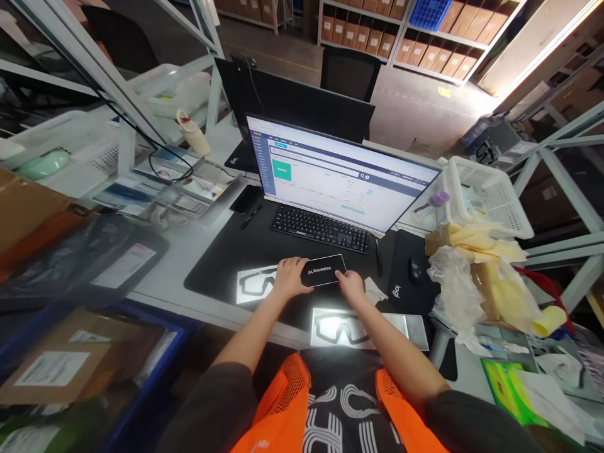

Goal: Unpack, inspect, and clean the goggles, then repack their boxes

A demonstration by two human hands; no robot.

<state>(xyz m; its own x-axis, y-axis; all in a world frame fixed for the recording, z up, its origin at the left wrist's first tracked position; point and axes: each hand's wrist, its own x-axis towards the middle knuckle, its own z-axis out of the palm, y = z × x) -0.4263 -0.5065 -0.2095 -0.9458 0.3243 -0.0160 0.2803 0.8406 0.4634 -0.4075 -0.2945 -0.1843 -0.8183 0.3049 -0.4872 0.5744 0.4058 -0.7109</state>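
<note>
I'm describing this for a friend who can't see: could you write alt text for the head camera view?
A person's left hand and right hand hold a black box with white lettering over a dark mat. Beyond are a keyboard and lit screen; two packs showing glasses lie close by.

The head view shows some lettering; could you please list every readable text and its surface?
"Wokening" (second letter unclear): black box.
"logi": mouse pad at right.
"log" (last letter unclear): pad left of the monitor.
Too small or blurred: monitor text, keyboard brand, carton labels.
</note>
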